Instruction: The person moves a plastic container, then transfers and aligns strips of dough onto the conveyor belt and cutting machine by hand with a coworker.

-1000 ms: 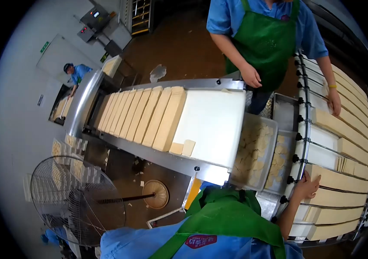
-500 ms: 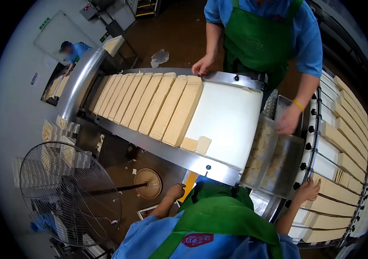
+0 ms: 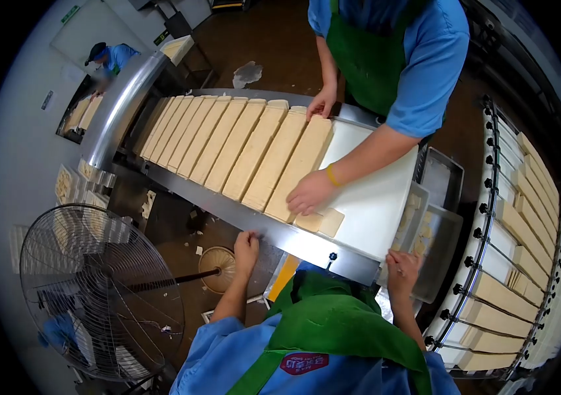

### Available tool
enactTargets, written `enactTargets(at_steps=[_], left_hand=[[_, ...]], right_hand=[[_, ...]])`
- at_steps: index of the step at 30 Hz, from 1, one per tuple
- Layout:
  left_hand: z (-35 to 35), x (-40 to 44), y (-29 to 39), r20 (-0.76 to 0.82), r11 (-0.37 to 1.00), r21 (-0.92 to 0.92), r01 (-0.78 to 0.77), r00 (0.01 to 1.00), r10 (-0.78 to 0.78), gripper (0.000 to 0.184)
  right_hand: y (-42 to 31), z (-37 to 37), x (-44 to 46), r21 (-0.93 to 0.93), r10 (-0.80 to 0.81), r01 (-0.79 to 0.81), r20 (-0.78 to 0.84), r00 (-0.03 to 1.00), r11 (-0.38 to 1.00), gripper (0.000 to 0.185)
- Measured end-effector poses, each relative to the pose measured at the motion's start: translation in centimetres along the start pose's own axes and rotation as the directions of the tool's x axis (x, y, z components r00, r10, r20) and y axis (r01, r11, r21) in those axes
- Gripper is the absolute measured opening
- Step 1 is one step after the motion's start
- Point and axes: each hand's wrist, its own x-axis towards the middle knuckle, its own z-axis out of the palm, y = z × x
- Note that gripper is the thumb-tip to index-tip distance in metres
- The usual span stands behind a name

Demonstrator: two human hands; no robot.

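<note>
My left hand (image 3: 247, 249) is loosely closed beside the near metal edge of the conveyor, with nothing visible in it. My right hand (image 3: 403, 271), its fingers curled, is by the conveyor's right end corner; I see nothing held. Long pale stacks of thin sheets (image 3: 301, 170) lie side by side across the white belt (image 3: 376, 194). Two small pale pieces (image 3: 331, 222) lie at the near end of the rightmost stack. A co-worker's hands touch that stack, one hand (image 3: 322, 102) at its far end and the other (image 3: 312, 193) near its front.
A second conveyor (image 3: 491, 280) with more pale slabs runs along the right. Metal bins (image 3: 439, 247) with scraps stand between the conveyors. A large caged fan (image 3: 102, 283) stands at lower left. Another person (image 3: 114, 58) works at the far left.
My right hand has left the right conveyor's slabs and moved left to the belt's end. My left hand has moved up. The co-worker's hand has reached from the bins onto the rightmost stack.
</note>
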Motion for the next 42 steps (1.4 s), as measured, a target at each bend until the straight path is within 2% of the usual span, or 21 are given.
enactTargets(at_steps=[1, 4, 6, 7, 8, 10, 11, 12, 14, 16, 19, 21, 22, 24, 25, 27, 30, 34, 38, 40, 42], left_hand=[[0.1, 1.1, 0.2, -0.003, 1.000, -0.004, 0.005, 1.000, -0.005, 0.018], [0.1, 3.8, 1.5, -0.040, 1.000, -0.027, 0.005, 0.999, -0.006, 0.026], [-0.1, 5.2, 2.9, -0.035, 0.996, -0.065, 0.061, 0.997, -0.063, 0.037], [0.2, 6.0, 1.7, -0.033, 1.000, -0.005, -0.027, 0.999, 0.026, 0.048], [0.5, 6.7, 1.4, -0.034, 1.000, -0.012, -0.027, 0.999, 0.026, 0.048], [1.4, 7.6, 1.2, -0.093, 0.976, 0.159, -0.146, 0.983, 0.162, 0.056], [1.5, 8.0, 1.6, -0.036, 0.991, 0.109, -0.084, 0.995, 0.088, 0.067], [1.6, 8.4, 1.9, -0.034, 0.991, 0.101, -0.086, 0.995, 0.090, 0.067], [1.9, 9.0, 2.5, 0.158, 0.997, 0.067, 0.044, 0.986, -0.055, 0.082], [2.3, 9.4, 3.7, 0.142, 0.986, 0.152, 0.062, 0.986, -0.084, 0.080], [2.7, 10.6, 5.1, 0.163, 0.990, 0.110, 0.087, 0.981, -0.105, 0.076], [3.0, 11.3, 5.6, 0.202, 0.983, 0.167, 0.081, 0.973, -0.115, 0.076], [3.2, 11.4, 5.7, 0.209, 0.984, 0.162, 0.069, 0.973, -0.102, 0.076], [3.0, 11.6, 5.9, 0.249, 0.967, 0.239, 0.085, 0.957, -0.146, 0.078], [2.7, 11.8, 5.9, 0.320, 0.971, 0.221, 0.095, 0.933, -0.164, 0.085], [3.3, 11.3, 5.2, 0.315, 0.962, 0.271, 0.035, 0.941, -0.123, 0.088], [3.9, 11.3, 4.3, 0.340, 0.936, 0.344, -0.071, 0.939, -0.054, 0.096], [3.9, 11.7, 4.8, 0.419, 0.908, 0.411, -0.078, 0.901, -0.113, 0.099], [4.2, 11.4, 4.6, 0.436, 0.905, 0.413, -0.102, 0.894, -0.098, 0.097], [5.1, 11.0, 2.1, 0.427, 0.852, 0.384, -0.356, 0.887, 0.178, 0.097], [4.5, 11.4, 4.3, 0.521, 0.903, 0.328, -0.278, 0.851, 0.072, 0.095]], right_hand=[[-0.6, 1.1, 0.2, 0.114, -0.028, 0.023, 0.040, 0.999, 0.993, 0.011], [-6.4, 3.0, 3.3, 0.170, -0.090, 0.070, 0.114, 0.989, 0.983, 0.010], [-8.1, 4.7, 4.4, 0.279, -0.246, 0.185, 0.204, 0.948, 0.942, 0.009], [-8.4, 5.8, 4.7, 0.327, -0.340, 0.258, 0.225, 0.913, 0.909, 0.009], [-9.6, 6.6, 5.5, 0.322, -0.342, 0.262, 0.225, 0.912, 0.910, 0.009], [-11.9, 8.0, 7.2, 0.389, -0.420, 0.294, 0.295, 0.858, 0.873, 0.009], [-12.7, 9.0, 8.1, 0.390, -0.460, 0.337, 0.283, 0.842, 0.857, 0.010], [-13.2, 10.1, 9.0, 0.382, -0.459, 0.339, 0.284, 0.842, 0.860, 0.010], [-13.3, 12.9, 10.5, 0.367, -0.432, 0.303, 0.347, 0.833, 0.879, 0.011], [-12.9, 16.2, 12.3, 0.332, -0.423, 0.311, 0.353, 0.834, 0.891, 0.013], [-11.8, 21.4, 15.5, 0.212, -0.380, 0.321, 0.369, 0.848, 0.923, 0.022], [-10.7, 25.3, 17.6, -0.096, -0.287, 0.344, 0.372, 0.883, 0.934, 0.041], [-10.0, 27.3, 18.8, -0.105, -0.282, 0.340, 0.362, 0.888, 0.935, 0.041], [-9.6, 30.3, 21.6, -0.314, -0.155, 0.282, 0.374, 0.915, 0.906, 0.060], [-9.6, 31.3, 23.1, -0.320, -0.151, 0.276, 0.365, 0.919, 0.906, 0.060], [-10.1, 33.0, 25.9, -0.419, -0.022, 0.216, 0.422, 0.907, 0.882, 0.066], [-11.1, 34.5, 29.1, -0.456, 0.124, 0.097, 0.431, 0.894, 0.885, 0.067], [-11.7, 34.5, 30.2, -0.491, 0.282, 0.009, 0.517, 0.808, 0.871, 0.068], [-10.6, 32.1, 28.9, -0.408, 0.325, -0.142, 0.422, 0.846, 0.902, 0.064], [-9.3, 29.9, 27.7, -0.455, 0.347, -0.184, 0.307, 0.886, 0.872, 0.065], [-7.7, 26.7, 26.9, -0.405, 0.452, -0.318, 0.295, 0.842, 0.857, 0.069]])
